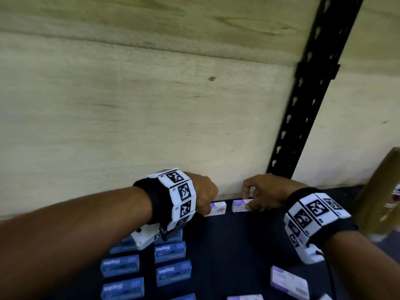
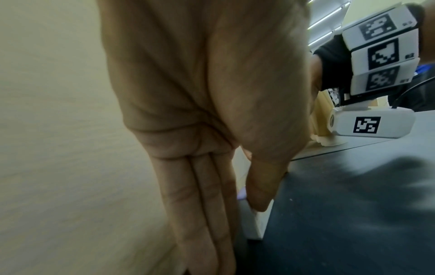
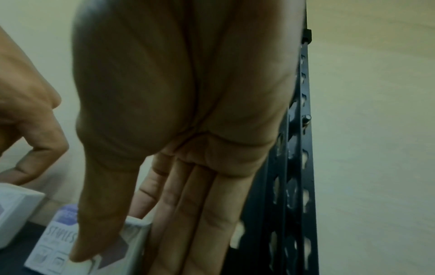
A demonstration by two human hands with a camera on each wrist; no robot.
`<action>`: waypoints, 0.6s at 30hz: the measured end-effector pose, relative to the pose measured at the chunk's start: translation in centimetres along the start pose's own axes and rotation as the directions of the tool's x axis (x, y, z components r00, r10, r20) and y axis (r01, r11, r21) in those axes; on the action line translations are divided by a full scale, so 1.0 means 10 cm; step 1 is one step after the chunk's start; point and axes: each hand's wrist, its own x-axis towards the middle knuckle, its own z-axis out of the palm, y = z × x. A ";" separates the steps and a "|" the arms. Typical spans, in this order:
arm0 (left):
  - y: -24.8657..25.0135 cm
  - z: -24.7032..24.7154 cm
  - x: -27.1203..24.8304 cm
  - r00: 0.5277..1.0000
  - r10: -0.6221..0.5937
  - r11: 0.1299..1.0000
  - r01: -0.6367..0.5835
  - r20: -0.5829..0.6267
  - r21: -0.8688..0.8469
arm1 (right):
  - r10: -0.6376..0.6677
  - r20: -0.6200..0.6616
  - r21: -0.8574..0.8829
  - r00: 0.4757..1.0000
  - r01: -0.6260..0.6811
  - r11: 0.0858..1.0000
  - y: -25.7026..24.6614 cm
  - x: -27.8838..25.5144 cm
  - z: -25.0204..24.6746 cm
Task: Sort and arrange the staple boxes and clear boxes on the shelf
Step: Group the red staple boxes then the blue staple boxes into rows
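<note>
Two white and purple staple boxes stand side by side at the back of the dark shelf [image 1: 229, 245], against the plywood wall. My left hand [image 1: 204, 210] pinches the left box [image 1: 218, 208] between thumb and fingers; in the left wrist view the thumb [image 2: 259, 195] presses its front face [image 2: 255, 227] and the fingers reach down behind it. My right hand [image 1: 247, 200] holds the right box [image 1: 238, 205] the same way, its thumb [image 3: 98, 223] on the face printed STAPLES [image 3: 56, 245]. Blue staple boxes [image 1: 171, 252] lie in rows at the front left.
More white and purple boxes [image 1: 290, 282] lie at the front right of the shelf. A black slotted upright [image 1: 313, 94] rises at the back right beside my right hand. A brown cardboard item [image 1: 381, 202] stands further right. The plywood wall [image 1: 129, 105] closes the back.
</note>
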 end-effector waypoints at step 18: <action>0.07 -0.02 0.02 1.000 -0.015 1.000 0.015 -0.011 0.011 | 0.007 0.023 0.143 1.000 -0.010 0.990 0.07 0.10 0.01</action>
